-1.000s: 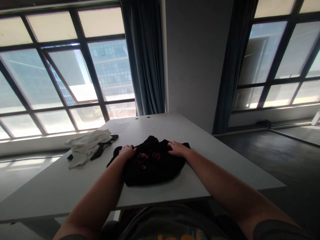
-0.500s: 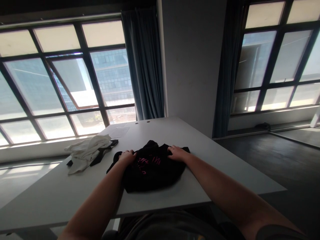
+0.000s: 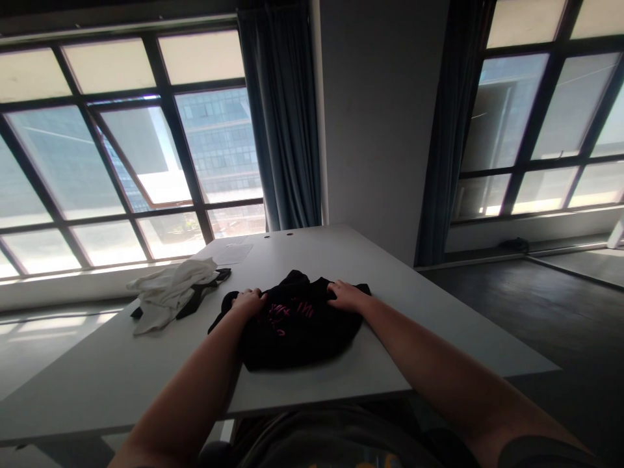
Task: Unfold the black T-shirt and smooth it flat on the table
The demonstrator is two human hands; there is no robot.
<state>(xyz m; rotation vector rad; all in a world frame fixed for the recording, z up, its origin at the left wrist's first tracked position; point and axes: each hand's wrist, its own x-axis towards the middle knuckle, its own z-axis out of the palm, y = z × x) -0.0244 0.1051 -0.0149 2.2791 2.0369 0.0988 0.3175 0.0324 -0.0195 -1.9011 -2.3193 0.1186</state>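
Observation:
A crumpled black T-shirt (image 3: 302,338) with pink lettering lies on the white table in front of me. On its left part rests my left hand (image 3: 249,303), fingers curled onto the fabric near the far edge. My right hand (image 3: 347,297) grips the cloth at the far right, close to a sleeve-like corner, its fingers bent inward toward the lettering. Both thumbs and the fingertips are partly hidden by the hands and the dark folds. The near edge of the shirt lies loose on the tabletop.
White cloth (image 3: 173,292) and a dark piece of cloth (image 3: 195,300) lie heaped at the table's left edge. A sheet of paper (image 3: 234,253) is farther back. The white table (image 3: 439,344) reaches toward a pillar (image 3: 380,130), with blue curtains (image 3: 287,130) and windows behind.
The view has tilted very slightly. Both hands stay at the same places on the black T-shirt, which has not visibly moved.

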